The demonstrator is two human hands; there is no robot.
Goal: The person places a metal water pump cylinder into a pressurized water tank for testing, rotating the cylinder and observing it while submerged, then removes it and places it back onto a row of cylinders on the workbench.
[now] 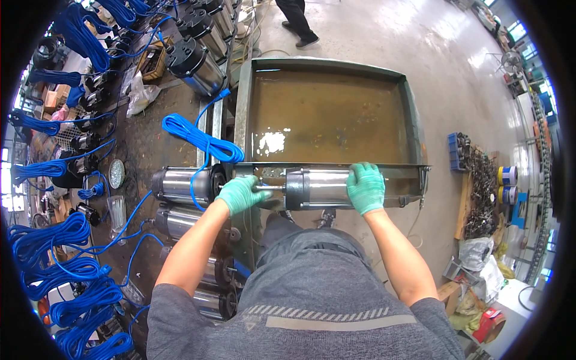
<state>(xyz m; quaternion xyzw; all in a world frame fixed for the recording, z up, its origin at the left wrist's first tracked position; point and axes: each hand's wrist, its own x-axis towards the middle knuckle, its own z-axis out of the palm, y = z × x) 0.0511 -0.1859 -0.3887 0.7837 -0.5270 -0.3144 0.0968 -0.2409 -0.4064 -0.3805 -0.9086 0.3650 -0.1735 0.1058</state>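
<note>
Bright indoor light; pale blue-white windows (516,30) glowing at right rim; white glare on murky brown water (327,117), highlights along shiny silver metal cylinder (327,187), sheen on smooth grey floor (462,84); edges bowed, black-ringed

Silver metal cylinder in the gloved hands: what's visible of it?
The shiny silver metal cylinder lies sideways, with a dark left end and a thin metal shaft projecting left. The green-gloved left hand grips the shaft; the green-gloved right hand covers the cylinder's right end. It is at the near side of the grey metal tank; any support beneath is hidden.
</note>
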